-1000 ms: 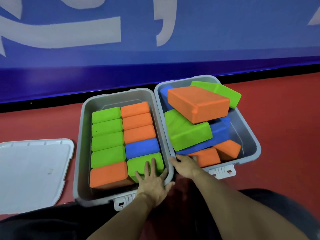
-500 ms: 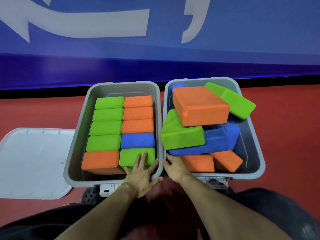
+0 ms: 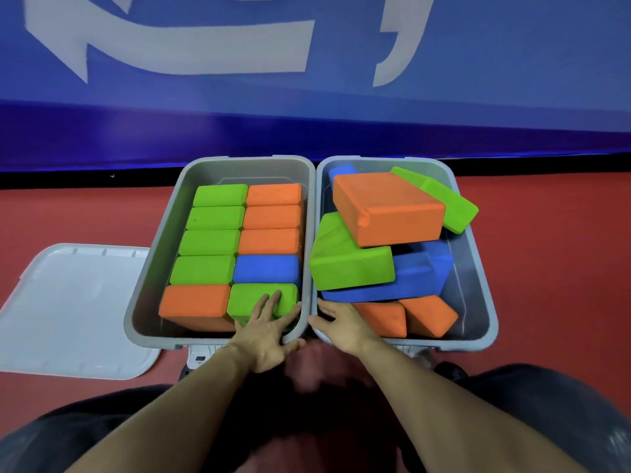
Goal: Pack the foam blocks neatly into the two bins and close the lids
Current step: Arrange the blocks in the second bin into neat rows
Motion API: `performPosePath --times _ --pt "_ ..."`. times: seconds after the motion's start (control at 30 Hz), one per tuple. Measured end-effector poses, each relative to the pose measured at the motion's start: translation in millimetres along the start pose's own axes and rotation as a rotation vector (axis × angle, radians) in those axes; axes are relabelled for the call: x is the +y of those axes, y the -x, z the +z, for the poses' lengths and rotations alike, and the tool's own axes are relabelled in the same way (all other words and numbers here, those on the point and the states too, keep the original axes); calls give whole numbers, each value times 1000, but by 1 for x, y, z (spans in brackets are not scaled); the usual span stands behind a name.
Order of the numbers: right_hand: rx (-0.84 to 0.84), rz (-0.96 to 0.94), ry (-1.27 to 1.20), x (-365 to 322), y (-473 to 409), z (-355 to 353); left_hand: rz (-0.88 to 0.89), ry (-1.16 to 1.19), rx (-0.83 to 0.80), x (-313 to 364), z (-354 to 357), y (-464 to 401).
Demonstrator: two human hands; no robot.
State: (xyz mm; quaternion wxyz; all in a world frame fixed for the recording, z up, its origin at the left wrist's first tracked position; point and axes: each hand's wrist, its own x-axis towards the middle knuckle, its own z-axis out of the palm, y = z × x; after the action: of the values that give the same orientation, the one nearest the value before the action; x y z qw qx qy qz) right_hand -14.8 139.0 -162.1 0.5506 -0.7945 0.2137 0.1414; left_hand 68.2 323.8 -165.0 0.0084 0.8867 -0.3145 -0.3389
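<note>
We see two grey plastic bins side by side on the red floor, rims touching or nearly so, both without lids.

The left grey bin (image 3: 143,291) holds ten foam blocks standing in two tidy columns. The column at its 9 o'clock side has four green blocks and, nearest us, one orange foam block (image 3: 194,303). The column at 3 o'clock has three orange blocks, then a blue foam block (image 3: 266,272), then a green foam block (image 3: 254,298) at the 6 o'clock end.

Our left hand (image 3: 264,331) lies flat over the near rim of this bin, fingers spread, fingertips (image 3: 276,296) resting on the top of that last green block. It grasps nothing.

The right grey bin (image 3: 485,302) holds a loose pile. A large orange foam block (image 3: 389,209) lies tilted on top. A green block (image 3: 450,203) at 2 o'clock leans over the far right rim. Another green block (image 3: 348,264) at 9 o'clock lies against the left wall, on a blue block (image 3: 420,271). Two orange blocks (image 3: 426,315) lie at the bottom near 6 o'clock.

Our right hand (image 3: 343,324) rests on the near left corner of this bin, fingers apart; whether the fingertips grip the rim, we cannot tell.

A white plastic lid (image 3: 71,312) lies flat on the floor at 9 o'clock of the left bin, its right edge tucked beside that bin's wall.
</note>
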Motion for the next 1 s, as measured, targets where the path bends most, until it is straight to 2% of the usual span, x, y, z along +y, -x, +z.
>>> performPosePath --times 0.13,0.23,0.37,0.6,0.83,1.0 --pt "-2 29 149 3 4 -5 -10 38 -61 -4 1 -8" --pt "-101 70 375 14 17 -16 -21 3 -86 -10 7 -17" --pt "-182 27 651 20 33 -28 -31 -19 -89 -9 8 -21" --pt "-163 24 549 18 34 -43 -34 -34 -75 -10 10 -20" --pt "-120 24 654 17 40 -51 -57 -60 -117 -11 7 -14" --pt "-104 59 638 19 41 -53 -82 -54 -118 -9 11 -15"
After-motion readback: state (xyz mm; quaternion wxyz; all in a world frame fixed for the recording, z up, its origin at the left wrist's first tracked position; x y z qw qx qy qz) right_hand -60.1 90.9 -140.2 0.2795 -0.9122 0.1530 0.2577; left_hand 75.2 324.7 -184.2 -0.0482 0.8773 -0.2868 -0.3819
